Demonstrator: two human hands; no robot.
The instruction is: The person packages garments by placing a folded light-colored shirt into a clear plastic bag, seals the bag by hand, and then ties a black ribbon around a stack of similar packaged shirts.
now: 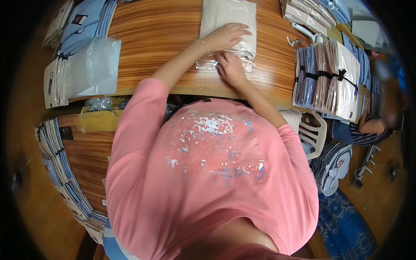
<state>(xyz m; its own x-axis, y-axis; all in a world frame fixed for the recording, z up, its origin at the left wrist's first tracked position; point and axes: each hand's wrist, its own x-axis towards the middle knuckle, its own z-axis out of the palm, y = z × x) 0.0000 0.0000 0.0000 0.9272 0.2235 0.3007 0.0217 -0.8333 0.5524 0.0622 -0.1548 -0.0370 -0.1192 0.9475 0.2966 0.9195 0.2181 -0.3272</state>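
Note:
A folded beige garment (216, 19) lies inside a clear plastic bag (207, 64) on the wood-grain table. Across the garment's near half rests my left hand (226, 37), palm down with its fingers stretched to the right. Just nearer to me, my right hand (232, 70) bends its fingers over the loose, crinkled plastic at the near end of the bag. The thumb and fingertips seem to grip that plastic, though the contact is partly hidden.
Stacks of folded blue garments (84, 21) and clear bags (93, 65) line the table's left side. Bundles tied with black bands (325, 76) stand at the right, near a white-handled tool (305, 32). Beyond them, a person in a striped top (372, 125) is near a white plastic chair (313, 134).

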